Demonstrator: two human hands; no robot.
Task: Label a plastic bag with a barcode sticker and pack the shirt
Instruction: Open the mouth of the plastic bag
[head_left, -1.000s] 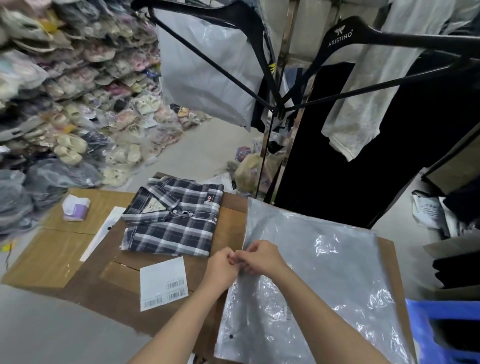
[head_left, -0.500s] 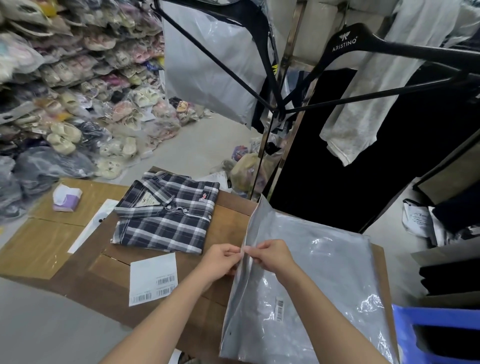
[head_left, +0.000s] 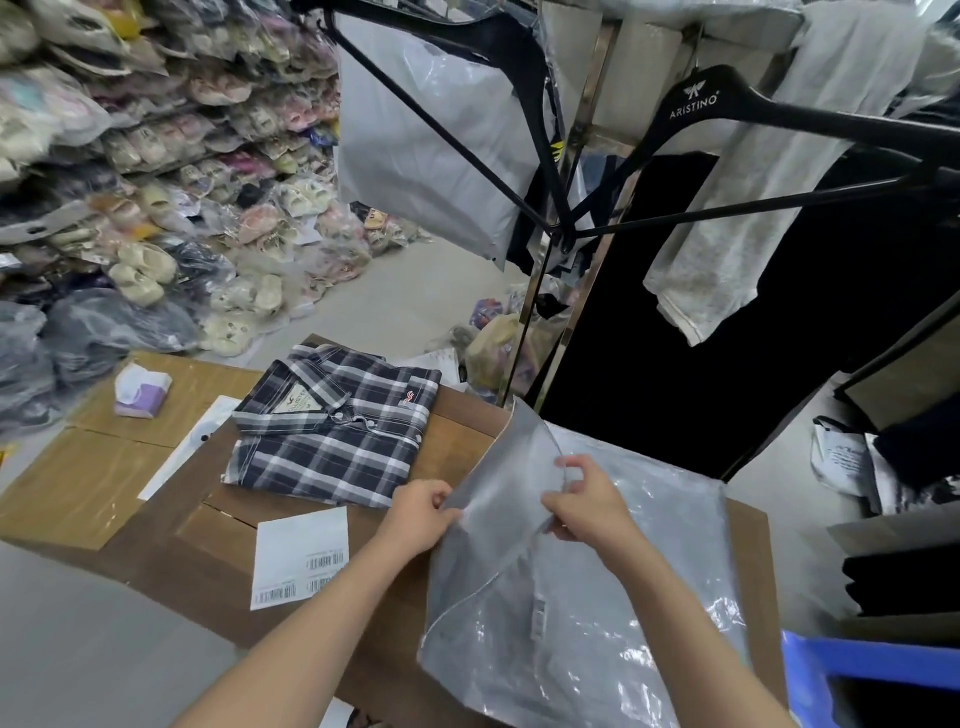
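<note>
Cardboard-covered bench (head_left: 156, 499) fills the lower half of the view, with shelves of bagged footwear (head_left: 156, 156) behind it at left and a rack of black hangers (head_left: 727, 104) at upper right. Clear plastic bag (head_left: 597, 597) lies flat on the right part of the bench, its left edge lifted and peeled apart into an open mouth. A barcode sticker (head_left: 538, 618) shows on the bag near its lower middle. Folded navy-and-white plaid shirt (head_left: 337, 436) rests on the bench just left of the bag, collar toward the left, not touching the bag. White label sheet (head_left: 301, 556) with several barcodes lies in front of the shirt, near the left forearm. Small white-and-purple tissue pack (head_left: 141, 391) sits at far left of the bench, well apart from the shirt. Left hand (head_left: 418, 514) pinches the lower layer of the bag opening; right hand (head_left: 587, 506) grips the upper layer, holding it raised.
</note>
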